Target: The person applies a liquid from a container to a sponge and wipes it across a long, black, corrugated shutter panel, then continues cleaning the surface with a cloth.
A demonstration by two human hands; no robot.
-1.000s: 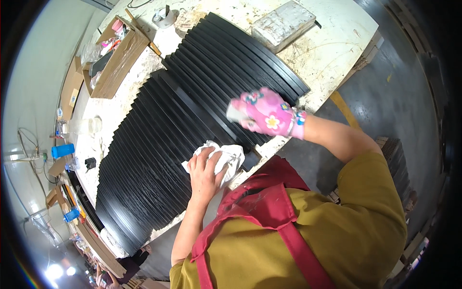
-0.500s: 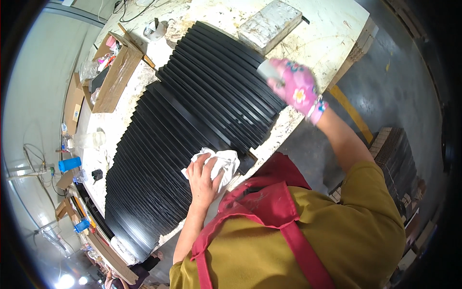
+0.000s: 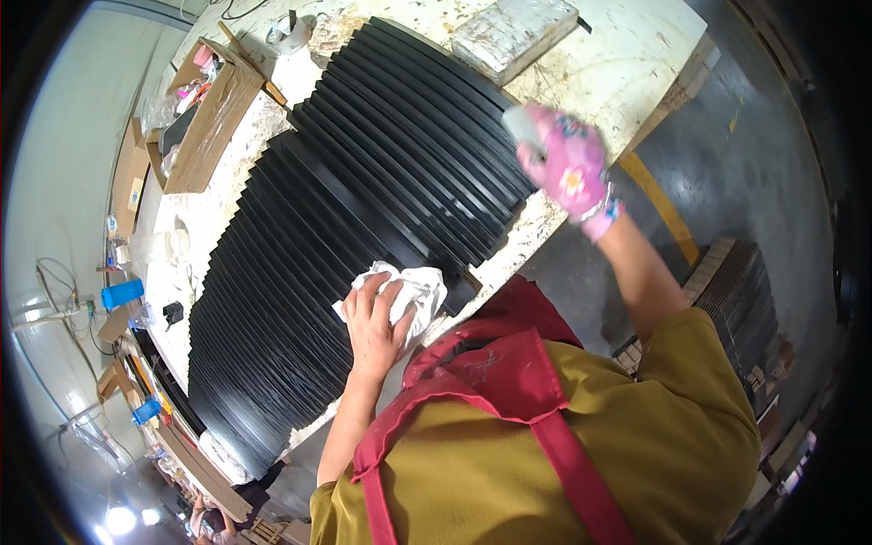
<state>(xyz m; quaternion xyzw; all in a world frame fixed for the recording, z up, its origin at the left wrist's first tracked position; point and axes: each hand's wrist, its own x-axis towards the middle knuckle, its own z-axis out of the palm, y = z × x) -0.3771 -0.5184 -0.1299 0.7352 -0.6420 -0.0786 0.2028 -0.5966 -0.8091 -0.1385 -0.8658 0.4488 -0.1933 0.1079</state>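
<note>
A long row of black slats (image 3: pixel 272 263) lies side by side across the table, their near ends close to the table edge. My bare left hand (image 3: pixel 371 334) is closed on a crumpled white cloth (image 3: pixel 422 292), which rests on the near ends of the slats. At the right end of the row is my right hand (image 3: pixel 570 168), in a pink flowered glove and slightly blurred. Between its thumb and fingers it grips a small whitish block (image 3: pixel 521 125) beside the outermost slats; the block's exact kind is unclear.
A flat, stained whitish slab (image 3: pixel 513 38) lies on the table (image 3: pixel 636 82) beyond the slats. At the far left stands an open cardboard box (image 3: pixel 213 123) of odds and ends; a tape roll (image 3: pixel 289 36) is nearby. Stacked dark slats (image 3: pixel 740 300) stand to the right below.
My right hand has shifted slightly right with the whitish block, relative to the slats. My left hand stays on the cloth. The whole view has shifted a little.
</note>
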